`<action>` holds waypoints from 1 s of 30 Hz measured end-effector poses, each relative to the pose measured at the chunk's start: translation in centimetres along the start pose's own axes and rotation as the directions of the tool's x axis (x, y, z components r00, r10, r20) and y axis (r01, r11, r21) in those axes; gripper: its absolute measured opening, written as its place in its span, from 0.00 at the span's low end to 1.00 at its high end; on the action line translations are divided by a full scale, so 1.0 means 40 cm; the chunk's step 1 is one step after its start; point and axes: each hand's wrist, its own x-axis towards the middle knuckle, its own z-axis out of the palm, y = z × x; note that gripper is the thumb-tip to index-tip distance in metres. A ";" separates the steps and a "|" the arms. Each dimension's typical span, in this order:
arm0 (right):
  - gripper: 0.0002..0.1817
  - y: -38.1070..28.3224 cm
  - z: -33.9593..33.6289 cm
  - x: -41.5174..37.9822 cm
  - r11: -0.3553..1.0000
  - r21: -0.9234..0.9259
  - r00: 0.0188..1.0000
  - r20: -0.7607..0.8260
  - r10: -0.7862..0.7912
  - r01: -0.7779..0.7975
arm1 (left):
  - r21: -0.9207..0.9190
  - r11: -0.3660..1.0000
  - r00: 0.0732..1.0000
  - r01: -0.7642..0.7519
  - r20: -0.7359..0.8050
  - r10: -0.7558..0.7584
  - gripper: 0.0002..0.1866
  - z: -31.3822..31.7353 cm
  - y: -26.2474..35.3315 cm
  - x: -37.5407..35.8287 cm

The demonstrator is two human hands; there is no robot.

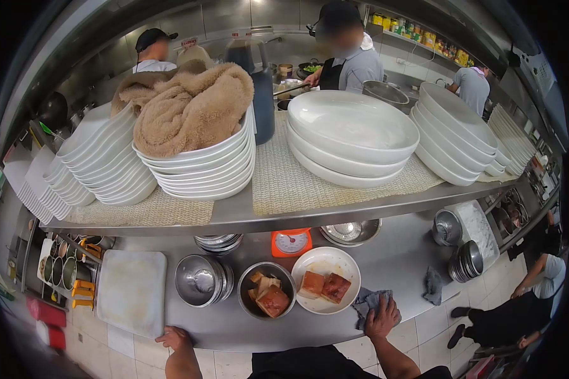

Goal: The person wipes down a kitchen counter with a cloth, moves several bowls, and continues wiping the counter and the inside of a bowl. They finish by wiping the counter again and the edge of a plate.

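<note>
Two meat slabs (pixel 323 285) (one plate (pixel 344 263)), one scale (pixel 291 242), two rags (pixel 368 300).

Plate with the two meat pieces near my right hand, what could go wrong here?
The plate sits close beside the right hand, which rests on a grey cloth; a wide wipe could nudge it or drag cloth across the meat. The bowl of meat touches the plate, so a knock might shift both. The left hand grips the counter edge, near the cutting board.

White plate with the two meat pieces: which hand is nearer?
Right. The right hand rests on the grey cloth just beside the white plate; the left hand sits on the counter edge, well off to its left.
</note>
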 end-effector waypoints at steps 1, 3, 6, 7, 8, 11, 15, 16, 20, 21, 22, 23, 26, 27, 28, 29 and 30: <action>0.31 -0.001 -0.002 0.000 1.000 0.001 1.000 -0.001 -0.001 0.001 | -0.033 0.999 0.997 0.021 -0.068 -0.023 0.15 0.049 -0.005 0.029; 0.31 0.001 0.001 0.000 1.000 0.004 1.000 -0.003 -0.003 0.003 | -0.065 0.997 0.990 0.039 -0.134 -0.048 0.15 0.061 -0.008 0.036; 0.31 0.000 -0.001 0.000 1.000 0.008 1.000 -0.004 -0.004 0.004 | 0.005 1.000 0.994 -0.006 -0.112 0.007 0.15 0.053 -0.013 0.031; 0.31 -0.001 -0.002 0.001 1.000 0.009 1.000 -0.002 -0.003 0.003 | 0.002 1.000 0.995 -0.012 -0.101 0.012 0.14 0.045 -0.014 0.027; 0.31 -0.002 -0.002 0.001 1.000 0.009 1.000 -0.003 -0.003 0.003 | -0.002 1.000 0.996 -0.017 -0.090 0.017 0.14 0.040 -0.012 0.022; 0.31 -0.003 -0.003 0.002 1.000 0.007 1.000 0.006 0.006 -0.006 | -0.026 1.000 0.992 0.016 -0.125 -0.019 0.12 0.022 -0.002 0.005; 0.31 -0.008 -0.008 0.002 1.000 0.019 1.000 0.017 0.014 -0.014 | 0.011 1.000 0.999 -0.027 0.030 0.027 0.20 -0.013 -0.007 -0.003; 0.32 -0.008 -0.009 0.003 0.999 0.032 1.000 0.013 0.013 -0.014 | -0.004 1.000 0.999 -0.023 0.038 0.023 0.21 -0.015 -0.006 -0.003; 0.32 -0.007 -0.007 0.002 0.999 0.037 1.000 0.010 0.011 -0.011 | 0.020 0.998 0.996 -0.058 0.065 0.056 0.22 -0.042 -0.007 -0.017; 0.32 -0.006 -0.006 0.002 0.999 0.034 1.000 0.010 0.011 -0.011 | 0.021 0.998 0.996 -0.057 0.064 0.056 0.22 0.017 -0.013 0.018; 0.32 -0.006 -0.005 0.002 0.999 0.032 1.000 0.010 0.010 -0.011 | -0.128 0.991 0.997 0.040 -0.064 -0.048 0.16 0.105 -0.021 0.070; 0.32 -0.005 -0.005 0.001 0.999 0.032 1.000 0.010 0.011 -0.011 | -0.284 0.952 0.970 0.115 -0.173 -0.168 0.12 0.155 -0.025 0.100; 0.32 -0.001 -0.002 0.002 1.000 0.022 1.000 0.005 0.003 -0.003 | -0.165 0.985 0.990 0.047 -0.122 -0.068 0.16 0.044 -0.009 0.019; 0.32 0.000 0.000 0.001 1.000 0.024 1.000 0.002 -0.001 0.001 | -0.164 0.985 0.990 0.047 -0.122 -0.068 0.16 0.012 -0.009 0.010; 0.32 0.001 0.000 0.001 1.000 0.026 1.000 0.000 -0.006 0.006 | -0.058 0.998 0.999 0.000 -0.038 -0.002 0.19 -0.013 -0.009 0.004; 0.32 0.000 -0.002 0.001 1.000 0.026 1.000 0.000 -0.005 0.005 | 0.044 0.997 0.997 -0.058 0.054 0.056 0.24 -0.023 -0.009 0.001; 0.32 -0.003 -0.005 0.001 1.000 0.027 1.000 0.005 -0.001 0.001 | 0.044 0.997 0.997 -0.059 0.054 0.056 0.24 -0.010 -0.010 0.006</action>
